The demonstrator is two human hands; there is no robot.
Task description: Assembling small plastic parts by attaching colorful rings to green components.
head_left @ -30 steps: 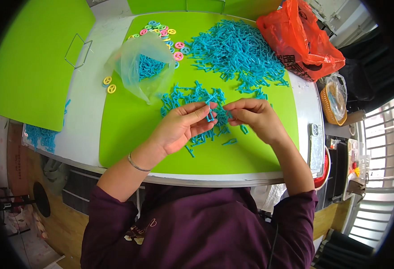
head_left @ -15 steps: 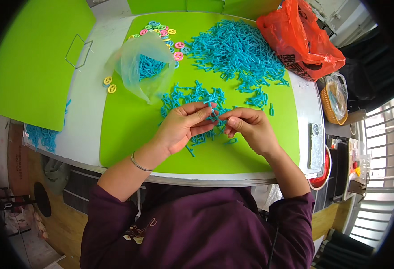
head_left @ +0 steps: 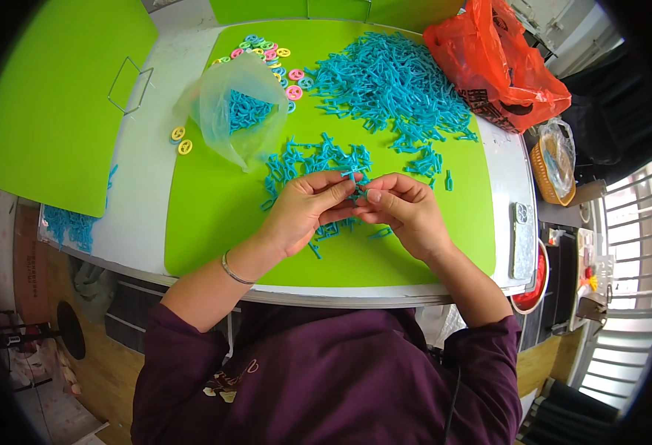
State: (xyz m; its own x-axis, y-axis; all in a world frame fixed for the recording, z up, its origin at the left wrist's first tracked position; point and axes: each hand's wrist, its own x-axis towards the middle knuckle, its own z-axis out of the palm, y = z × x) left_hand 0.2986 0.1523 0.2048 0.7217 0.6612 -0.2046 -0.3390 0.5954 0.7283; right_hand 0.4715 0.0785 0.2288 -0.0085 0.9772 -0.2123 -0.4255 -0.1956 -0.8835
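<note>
Left hand (head_left: 307, 211) and right hand (head_left: 407, 211) pinching one small blue plastic piece (head_left: 353, 178) together, likely to slip into the loose blue pile (head_left: 315, 159) if grip loosens

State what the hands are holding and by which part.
Both hands, left hand and right hand, pinch one small blue plastic piece between fingertips; the exact gripped part cannot be told.

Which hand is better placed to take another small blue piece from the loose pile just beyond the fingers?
Probably the left hand: its fingertips lie right at the small blue pieces scattered beyond them. The right hand sits beside it, pinching a blue piece with it, with fewer pieces close by.
</note>
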